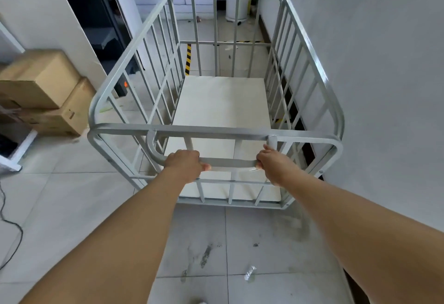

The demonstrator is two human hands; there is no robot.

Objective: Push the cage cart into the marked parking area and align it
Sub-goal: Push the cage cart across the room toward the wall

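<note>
Two bare forearms reach forward from the bottom edge over the pale grey tiled floor, which carries dark scuff marks and a small crumpled silvery scrap. The left hand is closed over the left end of the grey metal U-shaped push handle, fingers wrapped over the bar and the thumb tip showing on its near side. The right hand is curled around the handle's right end, next to where the bar bends upward to the top rail; its fingertips are hidden behind the bar.

That handle belongs to the light grey metal cage cart with barred sides and a white flat base, which stands straight ahead of the hands, its right side close beside the white wall. Beyond the cart's far end, yellow-and-black striped floor tape shows through the bars, running away on the left and across at the far side. Stacked brown cardboard boxes sit on the left, well apart from the cart.
</note>
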